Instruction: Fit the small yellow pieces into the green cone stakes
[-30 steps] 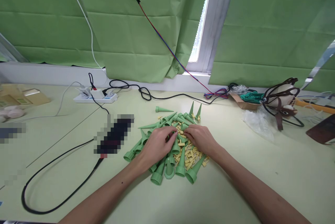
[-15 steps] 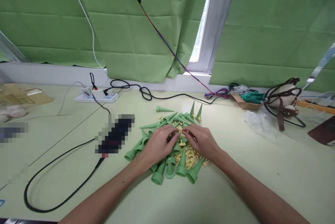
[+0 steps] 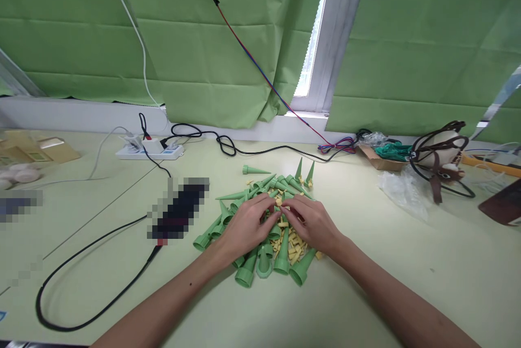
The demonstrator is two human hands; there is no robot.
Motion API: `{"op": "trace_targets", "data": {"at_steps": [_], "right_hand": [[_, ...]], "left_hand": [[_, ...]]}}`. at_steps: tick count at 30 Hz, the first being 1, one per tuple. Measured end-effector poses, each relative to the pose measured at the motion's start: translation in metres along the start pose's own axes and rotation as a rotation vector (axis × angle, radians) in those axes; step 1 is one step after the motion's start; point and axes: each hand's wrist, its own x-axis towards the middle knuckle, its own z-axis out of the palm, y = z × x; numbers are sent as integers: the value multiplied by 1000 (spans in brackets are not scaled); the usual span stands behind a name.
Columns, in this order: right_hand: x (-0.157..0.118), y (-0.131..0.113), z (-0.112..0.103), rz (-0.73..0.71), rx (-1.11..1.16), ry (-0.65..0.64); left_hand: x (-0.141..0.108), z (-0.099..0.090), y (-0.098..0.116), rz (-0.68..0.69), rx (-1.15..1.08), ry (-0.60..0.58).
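My left hand (image 3: 251,221) and my right hand (image 3: 312,222) meet over a heap, fingertips pinched close together. Between them shows a small yellow plastic piece (image 3: 279,202); the fingers partly cover it. Around and under the hands lie several hollow green plastic cones (image 3: 281,258), many on their sides with wide collars. Loose small yellow plastic pieces (image 3: 296,249) are piled below my right hand. Beyond the heap, two green cones (image 3: 310,175) stand point-up with yellow pieces at their bases. One more green cone (image 3: 255,170) lies flat behind the pile.
A blurred-out dark device (image 3: 181,209) with a black cable lies on the left. A white power strip (image 3: 150,151) sits at the back by the wall. To the right are a clear plastic bag (image 3: 405,190), a cardboard box (image 3: 380,158) and a bag with a brown strap (image 3: 442,152).
My right hand has shifted slightly left, bringing its fingertips nearer to my left hand's at the small yellow piece. The heap around them looks the same.
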Motion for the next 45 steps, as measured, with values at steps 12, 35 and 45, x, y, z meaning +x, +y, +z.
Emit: {"op": "trace_targets", "data": {"at_steps": [12, 35, 45], "right_hand": [[-1, -2, 2, -10, -21, 21], [-2, -2, -2, 25, 3, -33], [-3, 6, -4, 18, 33, -91]], "left_hand": [[-1, 0, -2, 18, 5, 6], [1, -4, -3, 37, 40, -2], [2, -3, -6, 39, 49, -1]]}}
